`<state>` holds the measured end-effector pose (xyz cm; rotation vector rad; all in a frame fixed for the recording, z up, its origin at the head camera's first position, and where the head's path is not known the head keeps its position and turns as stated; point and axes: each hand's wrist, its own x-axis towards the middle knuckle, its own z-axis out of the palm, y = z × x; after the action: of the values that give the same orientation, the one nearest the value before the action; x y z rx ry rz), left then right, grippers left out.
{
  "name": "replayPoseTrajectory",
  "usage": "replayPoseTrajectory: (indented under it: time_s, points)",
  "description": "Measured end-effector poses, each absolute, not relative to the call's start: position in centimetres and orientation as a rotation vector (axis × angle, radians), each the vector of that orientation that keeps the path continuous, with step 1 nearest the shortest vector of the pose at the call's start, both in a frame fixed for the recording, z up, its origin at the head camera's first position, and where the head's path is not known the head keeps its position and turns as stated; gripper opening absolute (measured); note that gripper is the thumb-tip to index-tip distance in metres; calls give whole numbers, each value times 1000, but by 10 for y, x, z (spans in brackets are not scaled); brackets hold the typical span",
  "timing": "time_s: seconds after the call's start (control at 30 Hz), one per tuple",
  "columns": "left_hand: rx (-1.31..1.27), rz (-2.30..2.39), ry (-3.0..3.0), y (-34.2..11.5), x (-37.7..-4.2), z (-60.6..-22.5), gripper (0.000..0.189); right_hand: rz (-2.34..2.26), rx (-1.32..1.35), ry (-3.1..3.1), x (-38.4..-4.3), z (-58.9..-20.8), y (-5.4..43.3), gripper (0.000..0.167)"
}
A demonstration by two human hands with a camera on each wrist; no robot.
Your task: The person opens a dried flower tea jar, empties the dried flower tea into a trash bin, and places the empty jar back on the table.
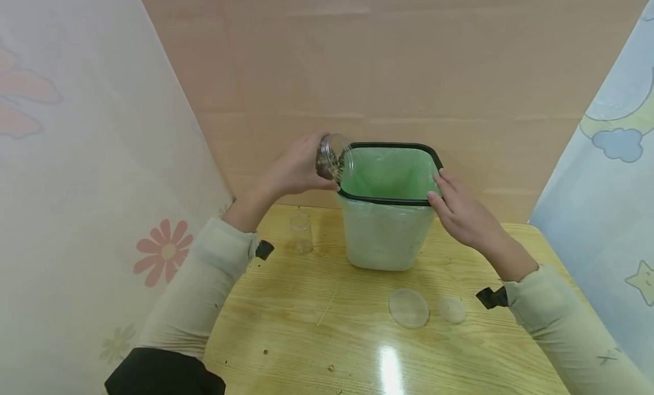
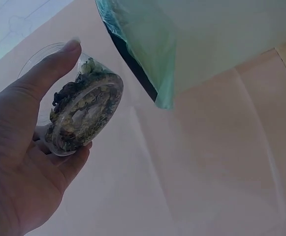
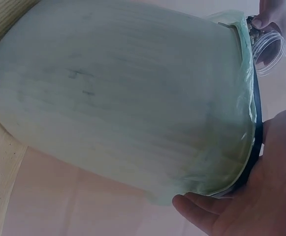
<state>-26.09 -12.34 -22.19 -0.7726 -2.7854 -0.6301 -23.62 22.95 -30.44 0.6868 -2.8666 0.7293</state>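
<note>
My left hand (image 1: 301, 165) grips a clear plastic jar (image 2: 114, 93) on its side, its open mouth facing over the left rim of a trash bin (image 1: 380, 239). Dark, dried leafy bits (image 2: 86, 118) lie inside the jar. The bin is pale, has a black rim, and is lined with a thin green bag (image 1: 383, 171). At the bin's right side, my right hand (image 1: 467, 216) holds the rim near its front corner, thumb and fingers spread around that corner. In the right wrist view, two fingertips (image 3: 182, 202) show beside the bin's outer wall.
An upright clear cup (image 1: 301, 234) stands on the wooden table (image 1: 286, 293), left of the bin. In front of the bin lie a larger round lid (image 1: 409, 308) and a smaller one (image 1: 452, 310). Small crumbs dot the tabletop. A covered wall (image 1: 398, 60) rises close behind the bin.
</note>
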Motion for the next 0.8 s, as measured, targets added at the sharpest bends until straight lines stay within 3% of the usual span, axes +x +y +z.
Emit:
replayPoseTrajectory:
  time_s: [0.8]
  points:
    - [-812,-515,-2744,-115,-269,-226,103,722,666,-2790,-234,-313,227,65]
